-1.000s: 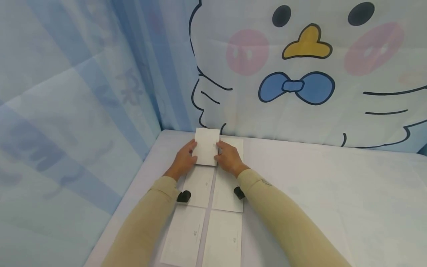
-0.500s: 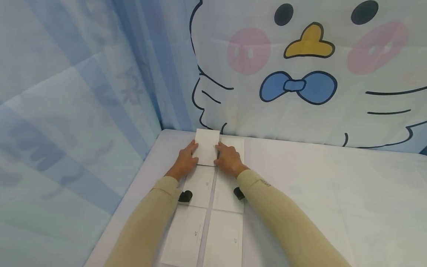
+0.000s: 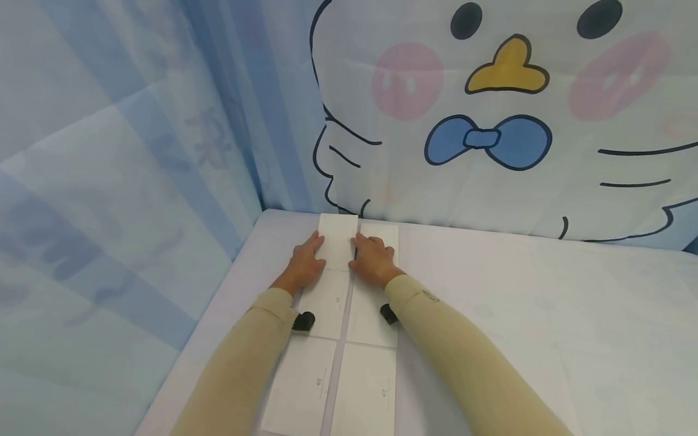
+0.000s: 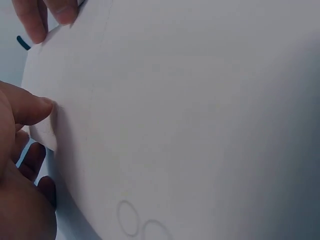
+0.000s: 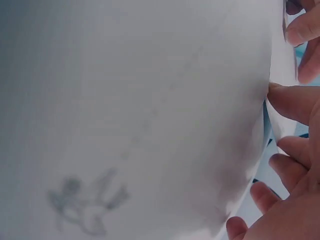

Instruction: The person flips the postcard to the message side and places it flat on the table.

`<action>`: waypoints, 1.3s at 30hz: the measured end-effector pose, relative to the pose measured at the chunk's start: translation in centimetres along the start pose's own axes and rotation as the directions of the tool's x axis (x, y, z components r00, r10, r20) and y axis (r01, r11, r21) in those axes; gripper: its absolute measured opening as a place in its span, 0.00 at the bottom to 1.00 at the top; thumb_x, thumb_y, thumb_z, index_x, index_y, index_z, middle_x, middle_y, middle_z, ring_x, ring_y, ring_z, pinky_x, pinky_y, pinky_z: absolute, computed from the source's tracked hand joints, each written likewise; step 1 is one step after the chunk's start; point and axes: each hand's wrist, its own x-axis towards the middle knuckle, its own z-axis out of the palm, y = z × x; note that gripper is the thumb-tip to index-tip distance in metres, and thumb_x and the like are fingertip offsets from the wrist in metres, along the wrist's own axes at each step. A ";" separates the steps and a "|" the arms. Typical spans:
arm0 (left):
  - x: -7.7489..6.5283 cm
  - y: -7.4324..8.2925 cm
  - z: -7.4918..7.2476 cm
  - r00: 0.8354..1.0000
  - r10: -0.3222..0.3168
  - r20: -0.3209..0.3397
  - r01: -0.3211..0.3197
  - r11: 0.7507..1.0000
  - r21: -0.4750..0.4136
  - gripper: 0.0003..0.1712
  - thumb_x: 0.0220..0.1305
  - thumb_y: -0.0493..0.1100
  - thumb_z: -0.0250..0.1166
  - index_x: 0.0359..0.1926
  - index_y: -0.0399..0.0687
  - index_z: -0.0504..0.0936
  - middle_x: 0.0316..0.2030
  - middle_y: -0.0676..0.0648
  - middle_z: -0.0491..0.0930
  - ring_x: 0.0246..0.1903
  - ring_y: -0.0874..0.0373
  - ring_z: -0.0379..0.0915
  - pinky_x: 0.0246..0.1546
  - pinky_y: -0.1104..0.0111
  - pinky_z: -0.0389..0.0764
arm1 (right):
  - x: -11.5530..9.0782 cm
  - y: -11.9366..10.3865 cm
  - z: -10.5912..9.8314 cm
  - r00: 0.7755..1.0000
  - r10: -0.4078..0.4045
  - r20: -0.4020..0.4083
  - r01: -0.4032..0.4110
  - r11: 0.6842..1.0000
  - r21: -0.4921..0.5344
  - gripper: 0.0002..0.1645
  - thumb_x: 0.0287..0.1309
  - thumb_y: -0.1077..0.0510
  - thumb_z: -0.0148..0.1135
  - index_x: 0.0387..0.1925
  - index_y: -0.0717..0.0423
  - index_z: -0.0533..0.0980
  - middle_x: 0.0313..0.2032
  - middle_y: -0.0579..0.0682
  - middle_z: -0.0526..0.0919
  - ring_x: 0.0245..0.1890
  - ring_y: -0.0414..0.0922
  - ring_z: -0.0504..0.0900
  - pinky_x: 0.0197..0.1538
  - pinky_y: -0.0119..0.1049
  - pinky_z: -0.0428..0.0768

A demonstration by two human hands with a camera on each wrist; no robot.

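A plain white card (image 3: pixel 337 245) lies at the far end of the left column of cards, between my hands. My left hand (image 3: pixel 305 261) holds its left edge, with thumb and forefinger spread along it. At its right edge my right hand (image 3: pixel 374 260) holds the card in the same way. In the left wrist view the thumb (image 4: pixel 32 106) is at a paper edge, with other fingers lower down. The right wrist view has the thumb (image 5: pixel 292 102) at a card edge and the remaining fingers curled. The underside of the held card is hidden.
More white cards with small printed marks form two columns, including a near left card (image 3: pixel 299 384) and near right card (image 3: pixel 364 387). A partly covered card (image 3: pixel 382 232) is at far right. The white-covered table (image 3: pixel 518 321) meets a cartoon-printed curtain (image 3: pixel 414 175).
The held card has come down level with the other cards, its far edge sinking slightly and its near edge meeting the card below. Both hands have stayed at its sides.
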 end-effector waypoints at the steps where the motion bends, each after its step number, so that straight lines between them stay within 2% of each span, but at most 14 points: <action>1: 0.0 0.0 0.0 1.000 -0.005 0.001 0.005 1.000 0.004 0.38 0.69 0.35 0.55 0.77 0.44 0.56 0.79 0.50 0.43 0.77 0.44 0.36 0.74 0.48 0.43 | 0.0 0.0 0.0 1.000 0.002 0.004 -0.002 1.000 0.000 0.37 0.66 0.52 0.62 0.74 0.52 0.64 0.76 0.50 0.57 0.74 0.55 0.53 0.69 0.60 0.56; 4: 0.0 0.0 0.0 1.000 -0.011 0.006 0.011 1.000 0.023 0.38 0.68 0.36 0.55 0.77 0.45 0.56 0.79 0.50 0.45 0.76 0.43 0.37 0.73 0.45 0.43 | -0.2 0.0 -0.1 1.000 0.008 0.016 -0.008 1.000 -0.002 0.37 0.66 0.51 0.63 0.74 0.52 0.64 0.76 0.50 0.58 0.75 0.56 0.51 0.68 0.61 0.55; 15: -0.2 0.2 0.2 0.998 -0.042 0.036 0.039 0.996 0.077 0.37 0.71 0.39 0.55 0.78 0.46 0.55 0.79 0.49 0.44 0.76 0.43 0.39 0.73 0.45 0.45 | -0.5 0.1 -0.1 0.997 0.002 0.076 0.003 0.998 -0.065 0.36 0.68 0.48 0.61 0.74 0.52 0.65 0.76 0.50 0.58 0.75 0.57 0.51 0.67 0.64 0.57; 22: -0.1 0.1 0.2 0.998 -0.044 0.041 0.039 0.995 0.096 0.36 0.73 0.40 0.55 0.78 0.47 0.56 0.79 0.49 0.46 0.75 0.44 0.40 0.73 0.45 0.43 | -0.4 0.2 -0.1 0.996 -0.017 0.087 0.021 0.998 -0.051 0.34 0.69 0.49 0.59 0.73 0.52 0.65 0.76 0.50 0.58 0.75 0.57 0.50 0.68 0.63 0.56; 30: 0.0 -0.3 0.4 1.000 -0.016 0.026 0.013 0.994 0.109 0.34 0.73 0.40 0.54 0.77 0.45 0.57 0.77 0.47 0.53 0.74 0.45 0.44 0.73 0.47 0.45 | -0.4 0.0 0.0 0.996 -0.024 0.083 0.029 0.997 -0.070 0.35 0.70 0.50 0.59 0.74 0.51 0.64 0.76 0.49 0.57 0.76 0.56 0.49 0.68 0.64 0.55; 36: -0.1 -0.4 0.6 0.999 0.044 0.000 -0.044 0.988 0.151 0.33 0.73 0.39 0.53 0.76 0.42 0.59 0.77 0.46 0.53 0.74 0.42 0.45 0.71 0.43 0.48 | -0.5 -0.2 -0.1 0.996 -0.057 0.075 0.061 0.996 -0.057 0.32 0.72 0.52 0.54 0.74 0.52 0.64 0.76 0.50 0.56 0.76 0.55 0.47 0.70 0.65 0.53; 39: -0.3 -0.2 0.5 0.999 0.042 -0.012 -0.039 0.988 0.147 0.33 0.74 0.40 0.53 0.77 0.42 0.58 0.78 0.46 0.51 0.74 0.42 0.44 0.71 0.42 0.47 | -0.5 -0.3 -0.3 0.995 -0.075 0.063 0.079 0.995 -0.055 0.32 0.72 0.51 0.54 0.74 0.52 0.64 0.76 0.51 0.56 0.76 0.55 0.48 0.70 0.65 0.53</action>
